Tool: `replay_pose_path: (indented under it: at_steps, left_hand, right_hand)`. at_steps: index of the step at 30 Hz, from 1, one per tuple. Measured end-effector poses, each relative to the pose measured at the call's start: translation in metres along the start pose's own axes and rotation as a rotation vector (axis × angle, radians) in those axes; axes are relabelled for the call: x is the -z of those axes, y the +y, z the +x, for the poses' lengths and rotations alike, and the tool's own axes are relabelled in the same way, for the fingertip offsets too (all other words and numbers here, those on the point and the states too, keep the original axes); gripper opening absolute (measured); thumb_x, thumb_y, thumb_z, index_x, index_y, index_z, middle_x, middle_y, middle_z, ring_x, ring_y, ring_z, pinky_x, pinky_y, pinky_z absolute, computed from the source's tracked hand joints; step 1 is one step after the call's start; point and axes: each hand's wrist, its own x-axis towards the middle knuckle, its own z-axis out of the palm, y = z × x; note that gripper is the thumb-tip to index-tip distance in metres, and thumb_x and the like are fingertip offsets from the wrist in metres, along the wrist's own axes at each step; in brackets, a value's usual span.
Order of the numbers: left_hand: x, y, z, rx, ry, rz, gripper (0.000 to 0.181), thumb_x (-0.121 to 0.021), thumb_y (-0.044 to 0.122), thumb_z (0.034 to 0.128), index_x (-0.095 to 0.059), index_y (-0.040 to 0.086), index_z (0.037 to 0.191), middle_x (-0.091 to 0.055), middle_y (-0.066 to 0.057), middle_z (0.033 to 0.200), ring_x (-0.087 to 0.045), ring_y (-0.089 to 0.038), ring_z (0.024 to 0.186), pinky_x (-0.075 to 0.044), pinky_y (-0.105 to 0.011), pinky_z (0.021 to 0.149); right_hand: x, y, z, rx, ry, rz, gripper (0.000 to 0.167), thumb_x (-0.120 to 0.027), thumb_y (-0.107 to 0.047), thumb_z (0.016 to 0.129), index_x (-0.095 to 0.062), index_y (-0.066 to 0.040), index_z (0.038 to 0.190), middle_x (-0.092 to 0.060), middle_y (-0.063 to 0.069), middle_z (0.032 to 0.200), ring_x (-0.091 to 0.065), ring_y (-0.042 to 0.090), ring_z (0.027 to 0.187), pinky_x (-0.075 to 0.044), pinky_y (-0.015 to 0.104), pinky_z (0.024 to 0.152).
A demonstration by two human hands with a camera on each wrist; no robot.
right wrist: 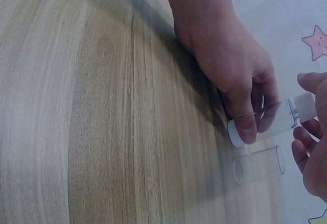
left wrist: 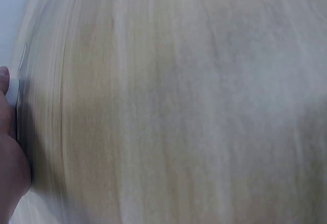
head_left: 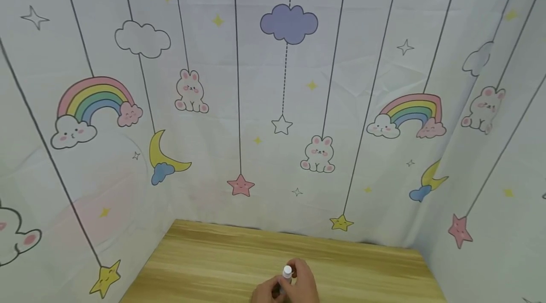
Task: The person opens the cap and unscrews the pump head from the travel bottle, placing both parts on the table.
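A small clear bottle with a white base and a white top (head_left: 287, 271) stands upright between both hands, low in the head view. My left hand (right wrist: 230, 60) grips its lower part, thumb and fingers round the white base (right wrist: 235, 133). At the white top my right hand (right wrist: 318, 142) has its thumb on one side and curled fingers on the other. A clear open tube (right wrist: 259, 165) stands beside the bottle on the table. In the head view the left hand (head_left: 266, 290) and right hand (head_left: 304, 284) hide most of the bottle.
The wood-grain table (head_left: 204, 255) runs back to a white cloth (head_left: 264, 151) hanging behind and at both sides. Rainbows, rabbits, clouds and stars are printed on it. Mostly tabletop (left wrist: 168, 106) fills the left wrist view, with part of a hand at its left edge.
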Motion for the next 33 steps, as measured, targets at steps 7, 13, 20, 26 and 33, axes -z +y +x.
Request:
replay_pose_path:
  at_steps: [7, 13, 20, 26, 33]
  left_hand:
    - [0.0, -0.004, 0.001, -0.017, 0.002, 0.02, 0.025, -0.083, 0.019, 0.0912, -0.077, 0.02, 0.115, -0.076, 0.01, 0.096, -0.064, 0.002, 0.08, -0.054, -0.024, 0.068]
    - [0.001, 0.0, 0.001, -0.021, 0.003, 0.038, 0.028, -0.084, 0.018, 0.0901, -0.076, 0.017, 0.116, -0.077, 0.007, 0.096, -0.064, 0.001, 0.081, -0.055, -0.025, 0.068]
    - [0.002, 0.002, 0.001, -0.013, -0.004, 0.035, 0.025, -0.084, 0.019, 0.0913, -0.077, 0.022, 0.115, -0.078, 0.005, 0.099, -0.069, -0.002, 0.085, -0.057, -0.026, 0.071]
    - [0.002, 0.001, 0.001, -0.018, -0.012, 0.043, 0.027, -0.084, 0.021, 0.0918, -0.076, 0.018, 0.117, -0.078, 0.003, 0.1, -0.069, -0.003, 0.086, -0.058, -0.027, 0.072]
    - [0.003, 0.003, 0.001, -0.009, -0.013, 0.042, 0.028, -0.084, 0.022, 0.0923, -0.076, 0.016, 0.119, -0.079, 0.001, 0.104, -0.071, -0.005, 0.09, -0.059, -0.029, 0.075]
  right_hand:
    - [-0.001, -0.007, 0.0, -0.05, 0.001, -0.007, 0.03, -0.086, -0.016, 0.089, -0.063, -0.01, 0.108, -0.057, 0.0, 0.096, -0.049, 0.011, 0.081, -0.046, 0.028, 0.068]
    - [-0.003, -0.008, 0.0, -0.046, 0.028, -0.01, 0.032, -0.087, -0.016, 0.088, -0.064, -0.007, 0.108, -0.057, 0.0, 0.096, -0.052, 0.01, 0.081, -0.049, 0.028, 0.069]
    - [-0.002, -0.004, -0.002, -0.03, 0.036, -0.014, 0.034, -0.087, -0.02, 0.089, -0.064, -0.007, 0.11, -0.057, 0.0, 0.096, -0.05, 0.009, 0.081, -0.047, 0.027, 0.069]
    - [-0.004, 0.0, -0.003, -0.029, 0.063, -0.006, 0.035, -0.089, -0.019, 0.087, -0.063, -0.007, 0.108, -0.06, -0.002, 0.094, -0.052, 0.007, 0.08, -0.047, 0.026, 0.068]
    - [-0.002, 0.005, -0.004, -0.017, 0.054, 0.003, 0.031, -0.088, -0.022, 0.088, -0.062, -0.011, 0.103, -0.061, -0.004, 0.092, -0.053, 0.008, 0.08, -0.047, 0.025, 0.067]
